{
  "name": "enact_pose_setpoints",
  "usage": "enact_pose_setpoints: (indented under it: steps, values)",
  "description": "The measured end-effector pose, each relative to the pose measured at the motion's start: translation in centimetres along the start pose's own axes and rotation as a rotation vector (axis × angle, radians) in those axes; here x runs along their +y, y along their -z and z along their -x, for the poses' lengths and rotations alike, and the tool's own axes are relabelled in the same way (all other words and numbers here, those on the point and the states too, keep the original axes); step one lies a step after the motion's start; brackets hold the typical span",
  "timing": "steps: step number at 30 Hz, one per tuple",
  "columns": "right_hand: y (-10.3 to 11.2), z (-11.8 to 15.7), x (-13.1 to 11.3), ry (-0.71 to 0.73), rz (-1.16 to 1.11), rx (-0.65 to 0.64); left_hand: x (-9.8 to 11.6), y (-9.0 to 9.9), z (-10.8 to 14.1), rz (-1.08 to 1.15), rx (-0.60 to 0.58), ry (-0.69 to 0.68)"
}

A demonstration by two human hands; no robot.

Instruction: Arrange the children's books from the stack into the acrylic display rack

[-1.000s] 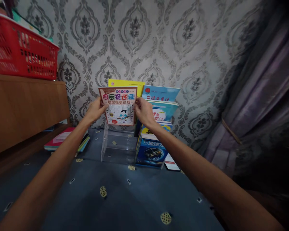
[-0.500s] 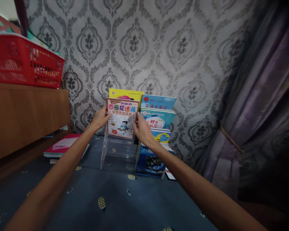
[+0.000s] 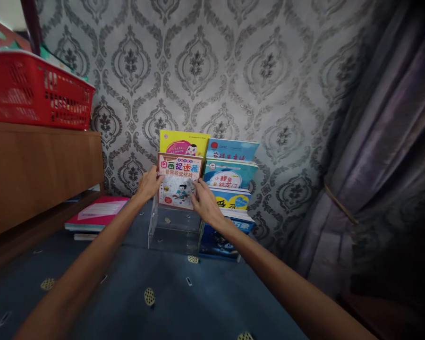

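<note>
- Step, I judge: seating picture book (image 3: 179,186) in left column of clear rack (image 3: 152,224); next move calls for level settling.
- Location: before yellow book (image 3: 177,139), toward far edge of surface (image 3: 184,307).
- Left hand (image 3: 150,184) pinches its left edge; right hand (image 3: 208,203), half-curled, meets right edge, grip unclear to me.
- Forearms (image 3: 92,252) converge forward.

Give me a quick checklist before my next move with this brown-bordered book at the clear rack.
1. Left hand at the brown-bordered book's left edge: ok.
2. Right hand at its right edge: ok.
3. Cover facing out, lettering right way up: ok.
4. Bottom edge seated in the clear rack: cannot tell.
5. Yellow book's cover fully visible: not ok, its lower part is hidden.
6. Pink-topped stack apart from the rack: ok.
</note>
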State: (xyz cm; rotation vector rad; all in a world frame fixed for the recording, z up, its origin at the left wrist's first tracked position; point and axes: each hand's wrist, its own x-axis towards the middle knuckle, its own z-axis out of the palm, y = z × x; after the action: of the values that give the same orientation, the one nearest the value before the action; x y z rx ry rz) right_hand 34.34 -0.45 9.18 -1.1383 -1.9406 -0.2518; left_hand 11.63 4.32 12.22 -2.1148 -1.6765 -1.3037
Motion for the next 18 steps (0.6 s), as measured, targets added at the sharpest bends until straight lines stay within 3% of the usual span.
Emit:
enact_pose_setpoints:
  steps: [6, 18]
  values:
    - [-0.8, 0.6, 0.1, 0.01, -0.013, -0.081, 0.0, -0.2, 0.0, -0.042, 0.031, 0.008]
    - [-2.2, 1.3, 0.4, 0.011, -0.034, -0.113, -0.5, -0.8, 0.5, -0.091, 0.034, -0.032]
